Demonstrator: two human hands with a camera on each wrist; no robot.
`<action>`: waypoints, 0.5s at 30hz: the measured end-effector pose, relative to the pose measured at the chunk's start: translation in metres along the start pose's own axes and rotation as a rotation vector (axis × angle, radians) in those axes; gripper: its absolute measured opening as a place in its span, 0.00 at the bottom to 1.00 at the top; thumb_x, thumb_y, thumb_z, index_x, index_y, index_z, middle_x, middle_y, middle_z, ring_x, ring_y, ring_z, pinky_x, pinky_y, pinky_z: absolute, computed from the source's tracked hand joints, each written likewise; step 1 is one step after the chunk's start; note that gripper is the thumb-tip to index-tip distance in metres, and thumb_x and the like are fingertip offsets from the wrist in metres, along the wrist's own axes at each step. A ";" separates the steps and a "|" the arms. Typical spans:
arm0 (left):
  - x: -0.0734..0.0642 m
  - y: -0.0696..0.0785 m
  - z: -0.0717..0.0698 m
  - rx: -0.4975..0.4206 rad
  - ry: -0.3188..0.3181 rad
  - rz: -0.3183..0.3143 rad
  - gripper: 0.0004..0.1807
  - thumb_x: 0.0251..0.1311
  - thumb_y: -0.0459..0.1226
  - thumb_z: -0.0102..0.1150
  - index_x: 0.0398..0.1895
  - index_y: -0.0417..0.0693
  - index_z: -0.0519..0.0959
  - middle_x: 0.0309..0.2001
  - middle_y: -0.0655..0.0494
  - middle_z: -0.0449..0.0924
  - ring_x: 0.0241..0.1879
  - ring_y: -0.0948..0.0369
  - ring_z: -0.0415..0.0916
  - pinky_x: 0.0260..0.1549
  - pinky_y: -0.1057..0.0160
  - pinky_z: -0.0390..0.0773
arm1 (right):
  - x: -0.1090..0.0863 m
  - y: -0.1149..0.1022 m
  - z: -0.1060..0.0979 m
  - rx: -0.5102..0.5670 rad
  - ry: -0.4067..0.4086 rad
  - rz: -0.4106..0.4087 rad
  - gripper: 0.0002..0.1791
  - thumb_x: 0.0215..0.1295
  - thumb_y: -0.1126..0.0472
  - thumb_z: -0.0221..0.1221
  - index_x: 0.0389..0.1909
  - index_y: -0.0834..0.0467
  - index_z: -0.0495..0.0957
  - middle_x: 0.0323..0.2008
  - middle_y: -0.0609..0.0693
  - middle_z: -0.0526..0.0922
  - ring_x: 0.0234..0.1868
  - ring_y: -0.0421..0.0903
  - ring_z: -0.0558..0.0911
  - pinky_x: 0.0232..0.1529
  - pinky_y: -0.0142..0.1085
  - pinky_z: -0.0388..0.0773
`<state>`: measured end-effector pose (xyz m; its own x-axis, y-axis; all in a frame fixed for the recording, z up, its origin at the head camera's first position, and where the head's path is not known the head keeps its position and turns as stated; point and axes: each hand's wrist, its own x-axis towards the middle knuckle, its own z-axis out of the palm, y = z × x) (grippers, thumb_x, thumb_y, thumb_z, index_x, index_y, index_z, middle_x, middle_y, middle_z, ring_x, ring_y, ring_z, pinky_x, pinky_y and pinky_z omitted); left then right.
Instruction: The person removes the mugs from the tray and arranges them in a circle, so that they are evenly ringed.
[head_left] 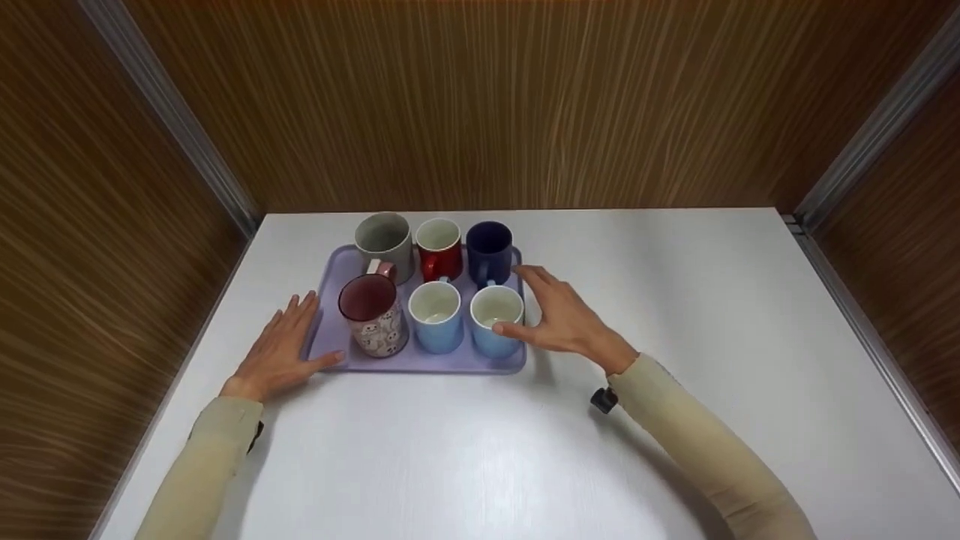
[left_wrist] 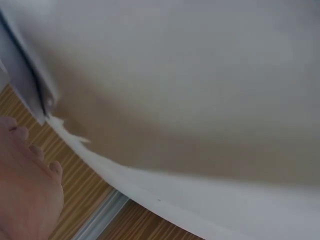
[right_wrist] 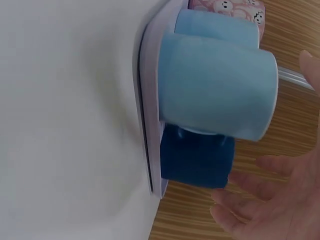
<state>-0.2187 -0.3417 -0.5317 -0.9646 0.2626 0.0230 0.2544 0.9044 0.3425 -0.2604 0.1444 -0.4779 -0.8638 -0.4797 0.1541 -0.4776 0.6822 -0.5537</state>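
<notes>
The lilac tray (head_left: 330, 326) is placed toward the far left corner of the tabletop (head_left: 675, 300), and six mugs are carried on it, all upright, in two rows of three. Along its far edge are seen, from left to right, the grey mug (head_left: 382, 241), the red mug (head_left: 442, 256) and the dark blue mug (head_left: 490, 251). In the near row the patterned mug (head_left: 380, 328) is at left, then the middle light blue mug (head_left: 437, 322) and the outer light blue mug (head_left: 486, 319), near the right edge.

By the left hand (head_left: 277, 351) nothing is gripped: its fingers are extended beside the tray's left edge, and its thumb is pointed over the near left corner. The right hand (head_left: 564, 313) is also spread wide, with nothing held, at the right edge. Whether the tray is touched by either hand cannot be told.

If the right hand were moved inward, the outer light blue mug or the dark blue mug could be knocked by its thumb or fingers. If only one side of the tray were raised, the mugs might be made to slide together or tip, since they are closely set.
</notes>
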 end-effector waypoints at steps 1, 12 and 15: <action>0.000 0.000 0.002 0.007 -0.009 0.000 0.63 0.65 0.70 0.59 0.88 0.40 0.46 0.88 0.41 0.42 0.87 0.41 0.36 0.84 0.38 0.39 | 0.000 -0.001 0.003 0.012 -0.010 0.009 0.62 0.58 0.21 0.64 0.83 0.56 0.60 0.80 0.57 0.67 0.76 0.61 0.72 0.76 0.63 0.69; 0.003 -0.001 0.011 0.077 -0.059 0.001 0.68 0.63 0.73 0.58 0.86 0.34 0.44 0.88 0.38 0.38 0.87 0.40 0.39 0.84 0.38 0.43 | 0.004 -0.005 0.019 0.145 -0.063 -0.044 0.56 0.58 0.31 0.73 0.79 0.59 0.65 0.67 0.55 0.81 0.64 0.53 0.82 0.67 0.52 0.82; 0.002 -0.001 0.011 0.087 -0.065 0.000 0.69 0.63 0.74 0.57 0.86 0.33 0.43 0.88 0.37 0.37 0.87 0.39 0.38 0.84 0.38 0.43 | 0.005 -0.005 0.022 0.169 -0.047 -0.060 0.52 0.59 0.35 0.75 0.76 0.59 0.68 0.64 0.54 0.83 0.61 0.52 0.84 0.64 0.50 0.83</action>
<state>-0.2203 -0.3384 -0.5426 -0.9589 0.2809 -0.0395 0.2617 0.9296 0.2595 -0.2591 0.1260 -0.4925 -0.8242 -0.5448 0.1545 -0.4907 0.5508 -0.6752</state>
